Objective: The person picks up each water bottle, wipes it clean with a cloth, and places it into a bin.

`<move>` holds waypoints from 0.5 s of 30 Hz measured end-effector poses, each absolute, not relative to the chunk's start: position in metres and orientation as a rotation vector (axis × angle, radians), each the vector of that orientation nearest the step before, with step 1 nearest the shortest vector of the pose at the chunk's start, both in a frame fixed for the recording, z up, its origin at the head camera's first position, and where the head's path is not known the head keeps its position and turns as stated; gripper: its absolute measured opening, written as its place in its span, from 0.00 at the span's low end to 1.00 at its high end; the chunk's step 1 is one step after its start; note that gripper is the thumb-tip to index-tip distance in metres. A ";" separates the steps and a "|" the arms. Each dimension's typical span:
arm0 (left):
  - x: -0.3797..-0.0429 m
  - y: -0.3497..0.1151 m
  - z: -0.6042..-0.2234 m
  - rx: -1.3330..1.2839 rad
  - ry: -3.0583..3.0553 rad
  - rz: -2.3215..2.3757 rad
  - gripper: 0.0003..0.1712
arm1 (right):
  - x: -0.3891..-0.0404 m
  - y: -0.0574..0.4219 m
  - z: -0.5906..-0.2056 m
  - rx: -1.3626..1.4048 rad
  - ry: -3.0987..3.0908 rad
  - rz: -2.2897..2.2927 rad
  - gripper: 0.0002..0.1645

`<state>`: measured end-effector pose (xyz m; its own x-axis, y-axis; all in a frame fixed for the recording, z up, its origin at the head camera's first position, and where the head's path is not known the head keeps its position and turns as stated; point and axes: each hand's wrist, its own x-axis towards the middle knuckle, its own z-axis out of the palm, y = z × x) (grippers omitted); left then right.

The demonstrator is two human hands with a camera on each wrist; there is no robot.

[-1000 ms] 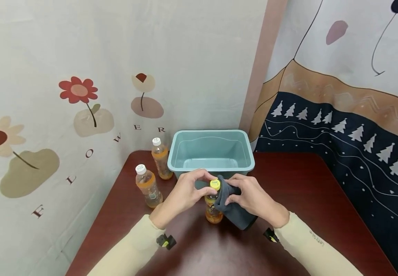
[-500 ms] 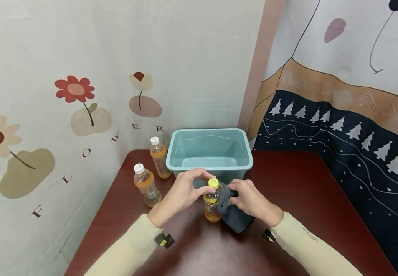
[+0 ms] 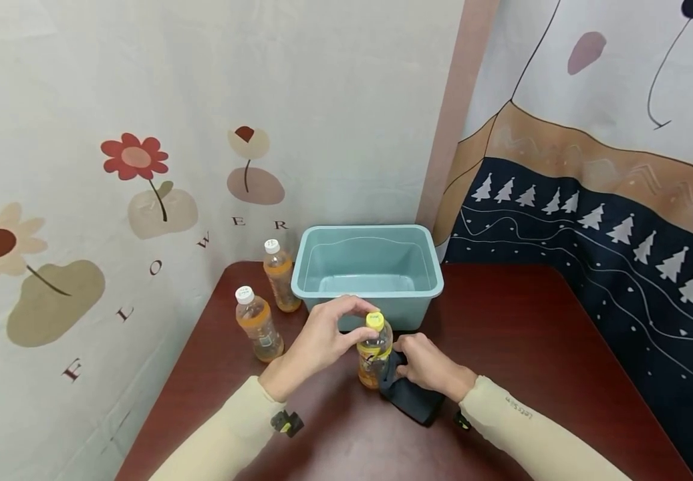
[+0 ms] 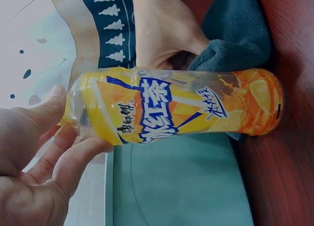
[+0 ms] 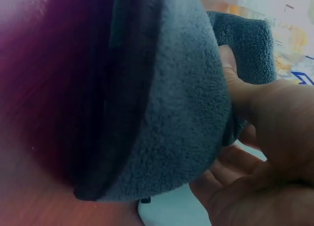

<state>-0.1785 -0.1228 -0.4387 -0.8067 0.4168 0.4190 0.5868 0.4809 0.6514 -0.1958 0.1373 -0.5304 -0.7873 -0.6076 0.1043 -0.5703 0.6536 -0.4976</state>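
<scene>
A clear plastic drink bottle (image 3: 374,354) with a yellow cap and a yellow-orange label stands upright at mid-table. My left hand (image 3: 331,331) pinches it at the cap and neck between thumb and fingers. In the left wrist view the label of the bottle (image 4: 162,105) faces the camera. My right hand (image 3: 430,364) holds a dark grey cloth (image 3: 412,397) against the lower right side of the bottle. The cloth (image 5: 181,98) is fuzzy and folded over, gripped between thumb and fingers in the right wrist view, its loose end hanging toward the table.
Behind the bottle stands a light teal plastic bin (image 3: 367,294). To the left are two more bottles with white caps, a nearer bottle (image 3: 258,327) and a farther bottle (image 3: 280,277). A patterned curtain hangs behind the dark red table (image 3: 514,321).
My right hand has slid the cloth down the bottle's side, from near the cap to its lower half. The left hand keeps its hold at the cap.
</scene>
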 end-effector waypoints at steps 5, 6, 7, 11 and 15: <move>-0.179 -0.123 -0.438 -0.893 -2.500 -1.213 0.21 | -0.198 0.138 -0.532 -0.989 2.785 -0.849 0.14; -0.179 -0.123 -0.439 -0.899 -2.496 -1.209 0.21 | -0.198 0.138 -0.532 -0.989 2.782 -0.861 0.15; -0.179 -0.123 -0.439 -0.904 -2.494 -1.203 0.21 | -0.198 0.139 -0.532 -0.991 2.781 -0.874 0.15; -0.180 -0.124 -0.441 -0.914 -2.495 -1.185 0.21 | -0.196 0.142 -0.528 -0.990 2.788 -0.931 0.17; -0.180 -0.124 -0.442 -0.915 -2.488 -1.179 0.21 | -0.193 0.144 -0.517 -0.991 2.816 -1.009 0.18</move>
